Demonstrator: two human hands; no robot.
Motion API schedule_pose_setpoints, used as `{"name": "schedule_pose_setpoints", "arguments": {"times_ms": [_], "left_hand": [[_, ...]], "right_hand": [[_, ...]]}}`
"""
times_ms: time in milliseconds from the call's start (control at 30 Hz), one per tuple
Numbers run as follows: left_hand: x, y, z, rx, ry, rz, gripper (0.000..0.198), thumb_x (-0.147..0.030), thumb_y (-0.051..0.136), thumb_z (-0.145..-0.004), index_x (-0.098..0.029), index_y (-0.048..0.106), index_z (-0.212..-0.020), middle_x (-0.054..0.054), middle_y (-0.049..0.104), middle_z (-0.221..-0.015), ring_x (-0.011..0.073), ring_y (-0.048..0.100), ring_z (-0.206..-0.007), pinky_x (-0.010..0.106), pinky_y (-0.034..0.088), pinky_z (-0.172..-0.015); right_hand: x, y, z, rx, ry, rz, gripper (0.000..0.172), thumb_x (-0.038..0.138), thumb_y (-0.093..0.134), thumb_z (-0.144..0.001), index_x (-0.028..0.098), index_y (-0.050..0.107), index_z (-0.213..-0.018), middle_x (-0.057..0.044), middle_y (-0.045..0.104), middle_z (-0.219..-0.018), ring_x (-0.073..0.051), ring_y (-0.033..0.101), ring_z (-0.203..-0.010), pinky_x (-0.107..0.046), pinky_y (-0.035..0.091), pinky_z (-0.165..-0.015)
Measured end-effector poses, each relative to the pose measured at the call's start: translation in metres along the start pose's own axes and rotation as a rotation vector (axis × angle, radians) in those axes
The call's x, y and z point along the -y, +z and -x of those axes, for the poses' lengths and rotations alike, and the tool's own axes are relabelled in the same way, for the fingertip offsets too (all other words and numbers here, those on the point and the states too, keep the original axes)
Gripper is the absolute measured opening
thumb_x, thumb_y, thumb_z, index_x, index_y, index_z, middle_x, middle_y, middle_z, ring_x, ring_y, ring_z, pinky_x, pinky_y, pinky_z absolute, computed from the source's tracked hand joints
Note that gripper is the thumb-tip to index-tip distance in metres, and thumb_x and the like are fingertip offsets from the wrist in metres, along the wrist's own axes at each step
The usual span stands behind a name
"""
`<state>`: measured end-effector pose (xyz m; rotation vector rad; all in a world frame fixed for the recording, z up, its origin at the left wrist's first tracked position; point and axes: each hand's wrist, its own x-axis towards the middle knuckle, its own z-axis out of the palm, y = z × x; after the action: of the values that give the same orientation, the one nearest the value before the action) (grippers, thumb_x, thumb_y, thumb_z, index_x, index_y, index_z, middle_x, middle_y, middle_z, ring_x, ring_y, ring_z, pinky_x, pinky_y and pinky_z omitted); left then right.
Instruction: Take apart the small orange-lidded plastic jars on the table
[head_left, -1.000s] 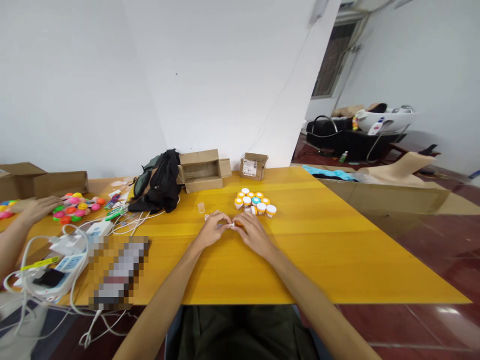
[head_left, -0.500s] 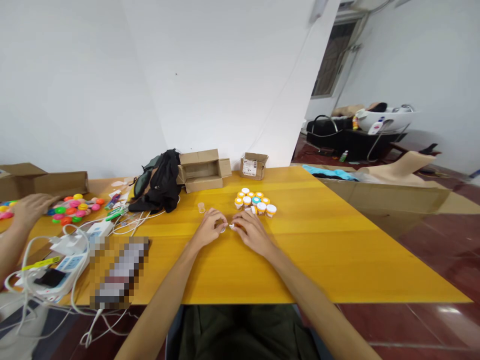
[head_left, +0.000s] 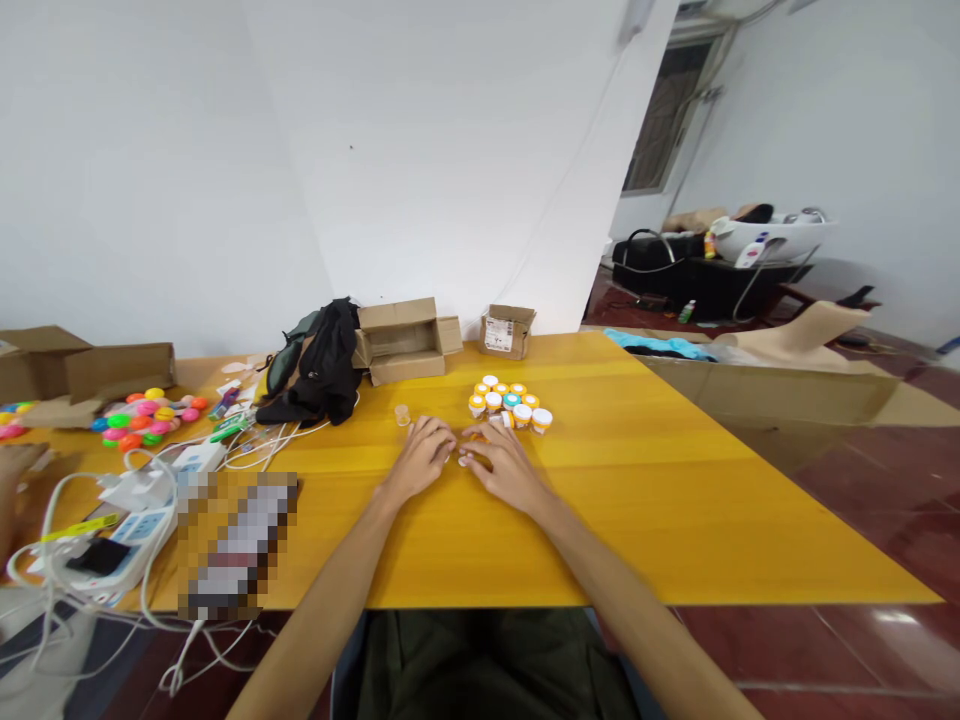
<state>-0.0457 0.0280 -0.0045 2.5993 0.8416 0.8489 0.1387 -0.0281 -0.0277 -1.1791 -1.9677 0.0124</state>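
Observation:
My left hand (head_left: 421,458) is low over the table, fingers curled together around something mostly hidden; a sliver of white shows at the fingertips. Close beside it, my right hand (head_left: 504,462) bends its thumb and fingers about a small white piece (head_left: 463,460), too small to name. Just beyond my right hand stands a cluster of several small jars (head_left: 512,401) with white lids and orange or yellow bodies, one of them teal. One jar by my right fingers appears tipped over. A small clear cup (head_left: 403,414) sits beyond my left hand.
Behind are an open cardboard box (head_left: 405,345), a smaller box (head_left: 507,335) and a black bag (head_left: 324,365). At left lie colourful balls (head_left: 142,420), a power strip (head_left: 142,540) with tangled cables, and a blurred-out device (head_left: 244,540). Another person's hand (head_left: 16,465) shows at the left edge.
My hands stay nearly in place; the fingers have shifted, and the white piece at my right fingertips sits slightly lower. The other person's hand has drawn back from the balls toward the left edge.

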Motion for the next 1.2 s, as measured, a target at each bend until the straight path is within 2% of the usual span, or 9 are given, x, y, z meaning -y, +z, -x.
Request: {"name": "schedule_pose_setpoints", "arguments": {"times_ms": [167,267,433,600,767,900,1067,1200], "left_hand": [[-0.015,0.002,0.003,0.055,0.093,-0.028,0.013,-0.026,0.052,-0.095,-0.024,0.064,-0.099,0.005,0.063,-0.106,0.0225,0.053,-0.101,0.037,0.040,-0.090],[-0.019,0.004,0.003,0.095,0.137,-0.064,0.010,-0.024,0.055,-0.093,-0.024,0.064,-0.097,0.005,0.063,-0.105,0.0232,0.053,-0.100,0.037,0.039,-0.090],[-0.014,0.005,0.003,0.103,0.110,-0.106,0.016,-0.013,0.050,-0.090,-0.023,0.062,-0.092,0.006,0.063,-0.104,0.0236,0.054,-0.100,0.038,0.040,-0.090],[-0.015,0.004,0.005,0.075,0.085,-0.115,0.029,-0.014,0.053,-0.087,-0.025,0.059,-0.114,0.008,0.061,-0.118,0.0261,0.054,-0.111,0.041,0.042,-0.096],[-0.019,0.008,0.005,0.105,0.160,-0.107,0.039,-0.024,0.054,-0.092,-0.028,0.054,-0.131,0.009,0.055,-0.138,0.0274,0.051,-0.124,0.044,0.039,-0.106],[-0.020,0.011,0.001,0.176,0.215,-0.135,0.036,-0.030,0.048,-0.096,-0.029,0.056,-0.132,0.008,0.053,-0.143,0.0264,0.045,-0.135,0.046,0.035,-0.112],[-0.021,0.010,0.001,0.190,0.203,-0.169,0.034,-0.022,0.043,-0.097,-0.028,0.061,-0.126,0.008,0.062,-0.132,0.0247,0.053,-0.124,0.044,0.040,-0.106],[-0.018,0.007,0.007,0.120,0.146,-0.185,0.043,-0.021,0.049,-0.094,-0.030,0.053,-0.136,0.010,0.057,-0.135,0.0269,0.053,-0.122,0.045,0.040,-0.106]], "right_hand": [[-0.008,0.001,-0.002,-0.191,0.148,-0.088,0.023,0.017,0.048,-0.092,0.025,0.070,-0.093,-0.008,0.068,-0.098,-0.025,0.061,-0.096,-0.044,0.049,-0.090],[-0.013,0.002,-0.003,-0.252,0.232,-0.125,0.023,0.018,0.046,-0.091,0.024,0.068,-0.089,-0.007,0.069,-0.093,-0.025,0.062,-0.093,-0.043,0.050,-0.087],[-0.018,0.006,-0.001,-0.207,0.267,-0.132,0.021,0.016,0.048,-0.085,0.024,0.067,-0.081,-0.006,0.068,-0.088,-0.024,0.063,-0.086,-0.039,0.052,-0.081],[-0.019,0.008,-0.001,-0.129,0.288,-0.170,0.020,0.017,0.049,-0.083,0.024,0.066,-0.075,-0.004,0.068,-0.079,-0.021,0.063,-0.074,-0.035,0.052,-0.072],[-0.022,0.007,-0.003,-0.188,0.345,-0.247,0.022,0.021,0.046,-0.085,0.024,0.066,-0.077,-0.004,0.070,-0.075,-0.022,0.064,-0.069,-0.035,0.053,-0.070],[-0.026,0.008,-0.003,-0.286,0.431,-0.301,0.022,0.024,0.045,-0.086,0.024,0.066,-0.083,-0.005,0.073,-0.081,-0.024,0.066,-0.071,-0.038,0.054,-0.071],[-0.025,0.007,-0.004,-0.311,0.458,-0.309,0.020,0.028,0.046,-0.086,0.024,0.064,-0.079,-0.006,0.073,-0.079,-0.025,0.067,-0.072,-0.039,0.055,-0.073],[-0.022,0.006,-0.004,-0.298,0.436,-0.333,0.020,0.029,0.046,-0.086,0.024,0.065,-0.080,-0.006,0.073,-0.080,-0.025,0.067,-0.075,-0.038,0.054,-0.074]]}}
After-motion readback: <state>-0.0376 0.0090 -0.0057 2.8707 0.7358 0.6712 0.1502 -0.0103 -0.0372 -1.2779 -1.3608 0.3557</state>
